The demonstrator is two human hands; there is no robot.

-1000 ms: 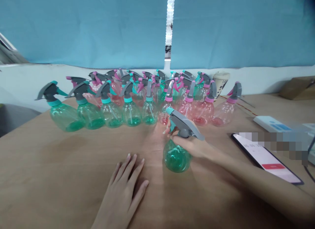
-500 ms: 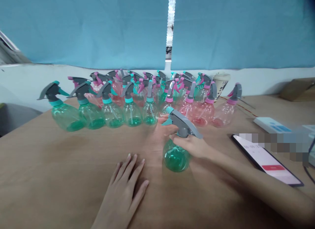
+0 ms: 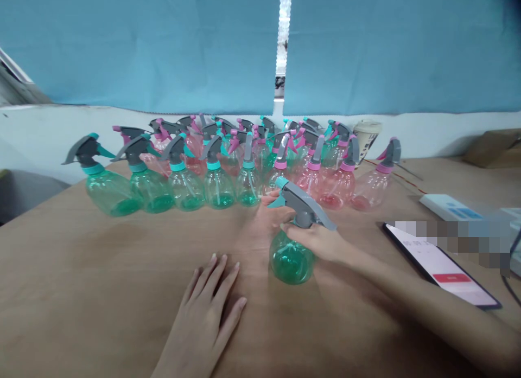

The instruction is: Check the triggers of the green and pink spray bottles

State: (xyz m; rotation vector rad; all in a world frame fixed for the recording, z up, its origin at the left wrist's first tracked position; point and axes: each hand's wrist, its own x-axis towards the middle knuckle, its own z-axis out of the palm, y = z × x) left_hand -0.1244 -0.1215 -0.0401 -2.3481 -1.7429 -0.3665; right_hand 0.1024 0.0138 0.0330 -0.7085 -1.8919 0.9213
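Note:
Fingers spread, my left hand (image 3: 205, 313) lies flat on the wooden table (image 3: 101, 291) with nothing in it. A green spray bottle (image 3: 291, 258) with a grey and teal trigger head stands upright in front of me, green liquid inside. My right hand (image 3: 319, 239) is wrapped round its neck, thumb on the near side and the other fingers partly hidden behind it. Behind it is a front row of spray bottles: green ones on the left, such as one green bottle (image 3: 220, 188), and pink ones on the right, such as one pink bottle (image 3: 341, 185).
More pink and green bottles crowd behind the front row. A paper cup (image 3: 364, 136) stands at their right. A phone (image 3: 448, 272) lies by my right forearm, near a white box (image 3: 450, 207). A brown box (image 3: 494, 148) sits at the back right, before a blue curtain (image 3: 163, 52).

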